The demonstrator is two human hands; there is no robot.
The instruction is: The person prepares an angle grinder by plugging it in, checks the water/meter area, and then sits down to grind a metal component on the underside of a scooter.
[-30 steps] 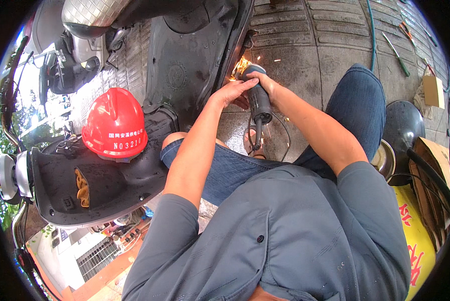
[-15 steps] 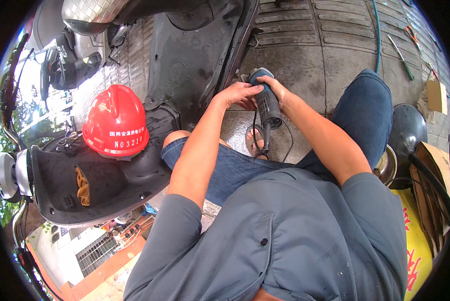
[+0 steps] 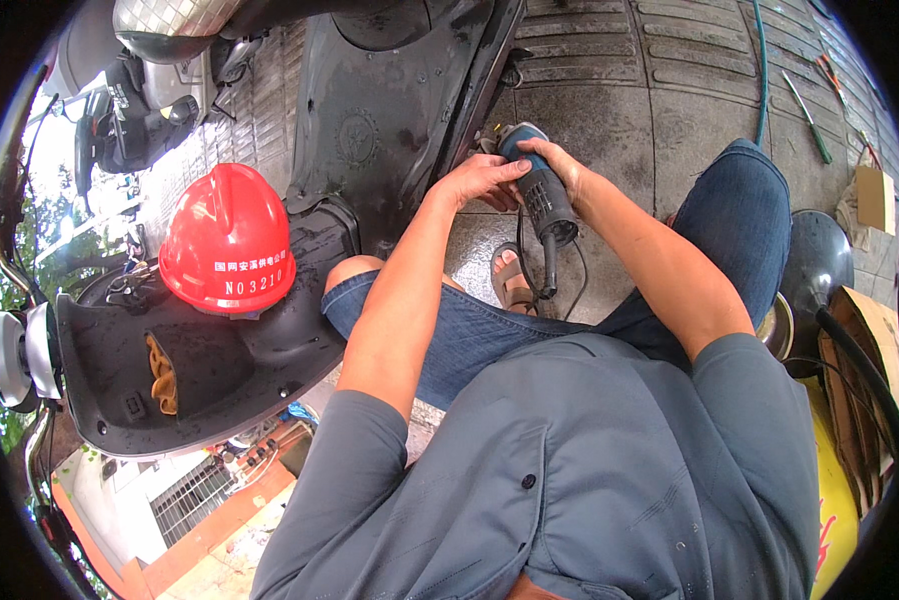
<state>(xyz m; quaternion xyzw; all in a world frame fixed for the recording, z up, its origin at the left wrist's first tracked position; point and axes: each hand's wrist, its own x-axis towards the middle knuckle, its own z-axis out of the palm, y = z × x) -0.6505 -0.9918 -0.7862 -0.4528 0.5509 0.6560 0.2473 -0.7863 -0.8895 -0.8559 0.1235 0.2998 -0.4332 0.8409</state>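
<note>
An angle grinder with a blue and dark grey body is held between my two hands, above my lap and beside a black scooter panel. My right hand wraps around its blue upper part from the right. From the left, my left hand grips its side, with the thumb lying on the body and the other fingers partly hidden. The grinder's front end points away from me, close to the panel's edge, and I cannot make out its disc. Its black power cord hangs from the rear end toward my sandalled foot.
A red hard hat rests on the black scooter front at the left, near a tan glove in a pocket. The scooter's footboard stretches ahead. Right lie a green-handled tool, a small box and cardboard.
The grinder's rear end has swung slightly to the right and up, with both hands still on it. The whole view has shifted a little.
</note>
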